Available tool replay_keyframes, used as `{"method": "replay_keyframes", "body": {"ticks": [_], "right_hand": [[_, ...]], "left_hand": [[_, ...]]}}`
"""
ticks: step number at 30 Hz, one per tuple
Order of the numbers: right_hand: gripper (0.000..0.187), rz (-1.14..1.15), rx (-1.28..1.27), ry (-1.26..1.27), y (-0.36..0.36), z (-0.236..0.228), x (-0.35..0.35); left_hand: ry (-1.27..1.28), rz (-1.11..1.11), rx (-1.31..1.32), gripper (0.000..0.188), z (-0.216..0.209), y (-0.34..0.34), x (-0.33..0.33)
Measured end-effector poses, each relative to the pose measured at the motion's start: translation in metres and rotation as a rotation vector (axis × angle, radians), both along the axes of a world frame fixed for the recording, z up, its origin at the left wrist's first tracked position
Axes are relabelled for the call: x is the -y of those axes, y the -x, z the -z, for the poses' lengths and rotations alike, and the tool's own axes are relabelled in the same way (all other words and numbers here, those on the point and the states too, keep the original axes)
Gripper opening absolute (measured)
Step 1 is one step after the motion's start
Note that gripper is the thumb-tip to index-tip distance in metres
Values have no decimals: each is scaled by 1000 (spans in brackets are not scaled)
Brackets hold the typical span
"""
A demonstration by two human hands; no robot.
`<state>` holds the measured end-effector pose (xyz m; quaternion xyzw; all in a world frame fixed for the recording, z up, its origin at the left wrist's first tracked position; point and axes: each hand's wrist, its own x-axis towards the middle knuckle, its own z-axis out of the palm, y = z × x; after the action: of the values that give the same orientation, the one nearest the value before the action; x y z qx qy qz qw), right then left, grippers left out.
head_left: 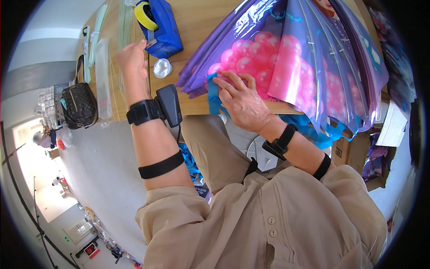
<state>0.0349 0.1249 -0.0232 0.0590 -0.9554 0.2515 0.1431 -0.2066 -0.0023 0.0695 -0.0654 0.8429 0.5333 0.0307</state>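
Spanning wooden table (201, 22) above grey floor (103, 161).

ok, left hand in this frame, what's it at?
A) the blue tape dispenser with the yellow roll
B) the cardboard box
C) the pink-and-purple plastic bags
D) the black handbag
A: the left hand reaches up to the blue tape dispenser with the yellow roll on the wooden table, its fingers at the dispenser's near end; the right hand presses the pink-and-purple plastic bags.
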Motion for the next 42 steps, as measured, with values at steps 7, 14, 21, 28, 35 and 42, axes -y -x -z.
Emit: {"method": "replay_keyframes", "body": {"ticks": [7,14,21,28,35,42], "right_hand": [[24,5,-20,2,1,0,0],[20,14,-22,14,2,1,1],[20,11,-4,19,2,0,0],[21,8,-14,33,2,1,0],[21,1,-4,6,1,-1,0],[23,12,-28,12,1,2,-1]], "left_hand": [[-378,54,93,9,0,0,-6],[-802,38,59,13,19,-8,9],[-761,-47,176,16,15,-23,1],[-640,-96,291,17,11,-30,3],[-731,-18,438,18,19,-26,11],[-490,27,341,13,34,-57,4]]}}
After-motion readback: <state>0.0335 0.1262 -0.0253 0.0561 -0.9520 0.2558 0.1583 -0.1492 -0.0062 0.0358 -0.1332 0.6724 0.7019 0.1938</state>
